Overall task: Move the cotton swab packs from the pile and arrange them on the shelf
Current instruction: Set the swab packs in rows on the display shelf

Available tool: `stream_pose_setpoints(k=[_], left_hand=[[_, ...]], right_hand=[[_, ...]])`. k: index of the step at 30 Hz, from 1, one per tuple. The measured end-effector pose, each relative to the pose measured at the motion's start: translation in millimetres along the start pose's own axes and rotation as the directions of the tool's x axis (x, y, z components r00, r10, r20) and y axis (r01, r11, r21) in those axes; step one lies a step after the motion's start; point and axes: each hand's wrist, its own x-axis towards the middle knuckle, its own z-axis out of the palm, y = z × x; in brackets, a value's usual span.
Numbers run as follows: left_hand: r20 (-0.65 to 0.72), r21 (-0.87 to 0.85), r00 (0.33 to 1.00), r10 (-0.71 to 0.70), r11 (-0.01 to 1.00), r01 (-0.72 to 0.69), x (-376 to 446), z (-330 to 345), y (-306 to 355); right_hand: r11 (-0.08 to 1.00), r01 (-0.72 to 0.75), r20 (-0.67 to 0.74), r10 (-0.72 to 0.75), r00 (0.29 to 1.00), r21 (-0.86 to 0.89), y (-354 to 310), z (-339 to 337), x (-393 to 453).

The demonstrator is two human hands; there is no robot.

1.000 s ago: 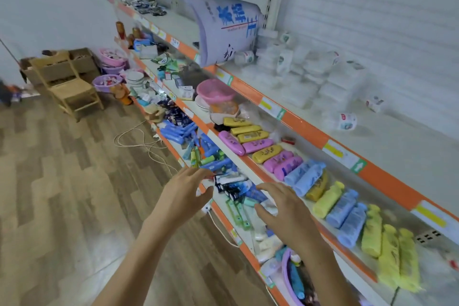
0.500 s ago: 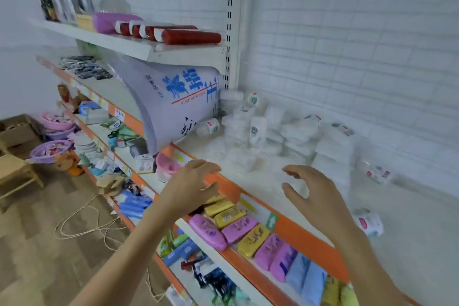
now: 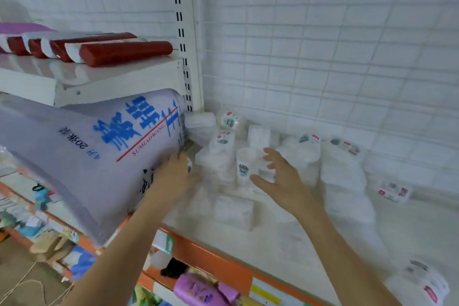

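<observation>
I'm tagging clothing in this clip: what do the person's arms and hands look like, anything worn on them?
Both forearms are bare up to the frame edge: no sleeves, gloves, watch, rings or bracelets show on the left hand or the right hand. The picture is blurred, so fine details cannot be told.

Two bare forearms are seen entering from the bottom edge, with no sleeve visible on either up to the frame's limit. The left hand [image 3: 171, 176] and right hand [image 3: 280, 176] are shown ungloved. No ring, watch or bracelet can be made out; fine detail is softened by motion blur.
</observation>
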Motion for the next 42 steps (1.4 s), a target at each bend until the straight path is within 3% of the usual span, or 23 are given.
stream_pose_setpoints(k=[3, 6, 12, 15, 18, 21, 23, 26, 28, 30, 32, 35, 37, 39, 42], left_hand=[[0.012, 0.106, 1.0, 0.022, 0.994, -0.023, 7.4, 14.6, -5.9], [-0.144, 0.055, 0.982, 0.121, 0.992, -0.115, 11.7, 27.1, -16.1], [-0.156, -0.393, 0.987, -0.029, 0.919, -0.035, -4.1, 15.0, -26.1], [-0.21, -0.611, 0.977, 0.025, 0.777, -0.151, -21.2, -1.1, -25.8], [-0.168, -0.719, 0.97, 0.174, 0.652, -0.242, -26.5, -13.2, -23.5], [-0.093, -0.736, 0.946, 0.31, 0.619, -0.275, -22.6, -16.5, -19.2], [-0.076, -0.714, 0.915, 0.397, 0.619, -0.328, -18.5, -19.1, -13.8], [-0.105, -0.66, 0.829, 0.549, 0.585, -0.471, -7.5, -20.8, -7.2], [-0.08, -0.609, 0.789, 0.609, 0.597, -0.522, -0.7, -22.9, -5.2], [-0.059, -0.557, 0.751, 0.657, 0.603, -0.571, 3.7, -28.3, -4.1], [-0.035, -0.501, 0.72, 0.693, 0.612, -0.612, 5.3, -37.0, -2.6], [0.099, -0.445, 0.667, 0.739, 0.632, -0.634, 6.5, -46.8, 2.6], [0.211, -0.435, 0.619, 0.756, 0.64, -0.634, 7.2, -46.9, 5.3], [0.22, -0.491, 0.593, 0.774, 0.614, -0.619, 7.1, -42.1, 4.5], [0.12, -0.628, 0.648, 0.752, 0.563, -0.537, 0.9, -29.9, -3.7]], right_hand=[[0.991, -0.074, -0.018, 0.077, 0.997, 0.116, -5.3, 17.2, 9.5], [0.978, -0.115, -0.063, 0.128, 0.99, 0.175, -5.6, 33.2, 14.3], [0.97, -0.054, -0.262, 0.117, 0.958, 0.236, -17.8, 39.5, 14.1], [0.901, -0.078, -0.206, 0.181, 0.962, 0.428, -23.1, 32.7, 3.1], [0.803, -0.155, -0.092, 0.252, 0.963, 0.576, -24.2, 29.7, -6.7], [0.665, -0.275, 0.01, 0.372, 0.928, 0.694, -29.7, 28.4, -14.7], [0.635, -0.335, 0.054, 0.419, 0.906, 0.696, -35.3, 24.8, -19.3], [0.759, -0.374, 0.019, 0.431, 0.902, 0.534, -39.6, 16.0, -25.8], [0.901, -0.334, -0.029, 0.355, 0.934, 0.276, -39.1, 7.9, -27.8], [0.967, -0.252, -0.017, 0.252, 0.968, -0.023, -42.4, 2.6, -29.0], [0.944, -0.164, 0.046, 0.185, 0.982, -0.287, -50.8, 2.3, -28.0], [0.813, -0.007, 0.13, 0.102, 0.986, -0.582, -67.0, 5.5, -19.3], [0.716, 0.129, 0.188, 0.003, 0.982, -0.686, -74.6, 11.0, -9.7], [0.665, 0.219, 0.238, -0.064, 0.969, -0.714, -76.5, 19.3, -3.1], [0.782, 0.198, 0.242, -0.062, 0.968, -0.591, -69.3, 27.9, -2.4]])
